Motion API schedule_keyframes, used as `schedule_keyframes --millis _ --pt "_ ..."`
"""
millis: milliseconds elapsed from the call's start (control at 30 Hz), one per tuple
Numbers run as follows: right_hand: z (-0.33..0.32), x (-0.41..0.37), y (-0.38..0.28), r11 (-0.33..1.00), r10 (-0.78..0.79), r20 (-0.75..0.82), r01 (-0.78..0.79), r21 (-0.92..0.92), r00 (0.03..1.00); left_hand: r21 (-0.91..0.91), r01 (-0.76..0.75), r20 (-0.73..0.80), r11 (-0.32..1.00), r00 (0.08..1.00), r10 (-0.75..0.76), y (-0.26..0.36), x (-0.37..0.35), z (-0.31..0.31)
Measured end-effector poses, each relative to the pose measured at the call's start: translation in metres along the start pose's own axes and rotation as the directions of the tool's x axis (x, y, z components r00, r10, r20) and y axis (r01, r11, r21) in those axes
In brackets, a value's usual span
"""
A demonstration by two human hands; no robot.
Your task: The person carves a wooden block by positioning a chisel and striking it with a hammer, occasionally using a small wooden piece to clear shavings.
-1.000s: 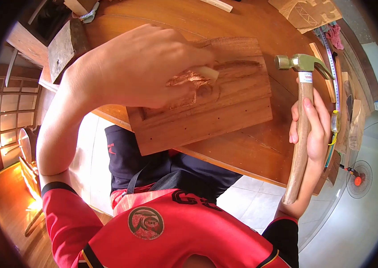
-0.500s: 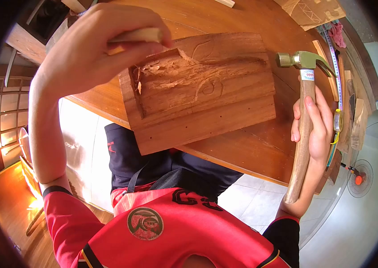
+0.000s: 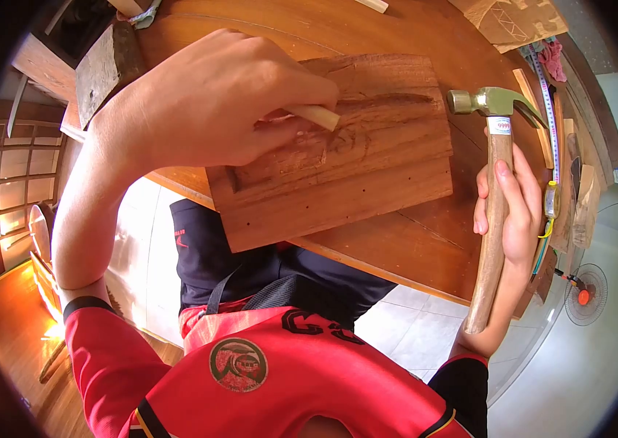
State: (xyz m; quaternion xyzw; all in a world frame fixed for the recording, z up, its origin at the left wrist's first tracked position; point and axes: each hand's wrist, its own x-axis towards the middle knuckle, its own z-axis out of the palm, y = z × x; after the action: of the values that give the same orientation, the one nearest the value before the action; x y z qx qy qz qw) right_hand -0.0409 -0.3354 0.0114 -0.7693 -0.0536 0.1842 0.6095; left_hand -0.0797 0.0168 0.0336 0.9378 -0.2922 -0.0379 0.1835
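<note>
Head view: carved board (image 3: 378,164) on table (image 3: 425,252), corner overhanging edge at 7 o'clock. Left hand (image 3: 228,102) above board's 10 o'clock side, fingers curled round pale stick (image 3: 314,117); stick-to-board contact cannot be told. Right hand (image 3: 520,219) at 3 o'clock of board, loosely wrapped round hammer (image 3: 497,157), head toward 12 o'clock.

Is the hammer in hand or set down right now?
In hand: the right hand is wrapped around the hammer by its wooden handle, leaving the metal head exposed beyond the grip.
</note>
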Motion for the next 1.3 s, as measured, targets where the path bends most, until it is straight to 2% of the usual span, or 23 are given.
schedule_keyframes --millis 67,167,267,467,567,667,767,867,967,1067,1167,1300 --pt "0.001 0.0 -0.001 1.0 0.003 0.0 -0.003 -0.01 1.0 -0.02 -0.026 -0.031 0.999 0.999 0.025 -0.003 0.001 0.005" --pt "0.001 0.0 -0.001 1.0 0.011 0.001 -0.011 -0.024 1.0 0.128 -0.129 -0.099 0.983 0.985 0.143 -0.006 0.0 0.006" --pt "0.001 0.001 -0.001 1.0 0.015 0.001 -0.015 -0.026 1.0 0.101 -0.12 -0.025 0.988 0.992 0.123 -0.006 0.003 0.002" --pt "0.0 0.001 0.0 1.0 0.012 -0.002 -0.012 -0.025 1.0 0.134 -0.139 -0.002 0.981 0.99 0.141 -0.009 0.007 0.006" --pt "0.0 0.002 0.002 1.0 0.008 0.0 -0.008 -0.015 1.0 0.146 -0.175 -0.08 0.974 0.979 0.188 -0.023 0.001 0.01" --pt "-0.001 0.002 0.001 1.0 0.011 0.003 -0.011 -0.007 1.0 0.06 -0.075 -0.008 0.995 0.997 0.076 -0.016 0.002 -0.007" --pt "0.0 0.001 0.001 1.0 0.016 0.001 -0.016 -0.013 1.0 -0.096 -0.067 -0.077 0.993 0.995 0.06 -0.016 0.002 -0.009" --pt "0.001 0.002 0.001 1.0 0.014 0.001 -0.014 -0.017 1.0 -0.078 -0.072 0.028 0.994 0.997 0.074 -0.013 0.003 -0.006" --pt "0.002 0.002 0.002 1.0 0.016 0.0 -0.016 -0.018 1.0 -0.013 -0.204 -0.105 0.979 0.974 0.202 -0.018 0.0 0.005" --pt "0.002 0.002 0.002 1.0 0.024 0.009 -0.024 -0.016 1.0 0.002 -0.218 -0.091 0.976 0.972 0.217 -0.018 -0.002 0.006" --pt "0.003 0.002 0.001 1.0 0.025 0.01 -0.024 -0.017 1.0 0.015 -0.103 -0.059 0.995 0.993 0.104 -0.011 -0.002 0.003" --pt "0.003 0.002 0.003 1.0 0.017 0.023 -0.017 -0.014 1.0 0.066 -0.149 -0.083 0.987 0.985 0.154 -0.013 0.004 0.005"
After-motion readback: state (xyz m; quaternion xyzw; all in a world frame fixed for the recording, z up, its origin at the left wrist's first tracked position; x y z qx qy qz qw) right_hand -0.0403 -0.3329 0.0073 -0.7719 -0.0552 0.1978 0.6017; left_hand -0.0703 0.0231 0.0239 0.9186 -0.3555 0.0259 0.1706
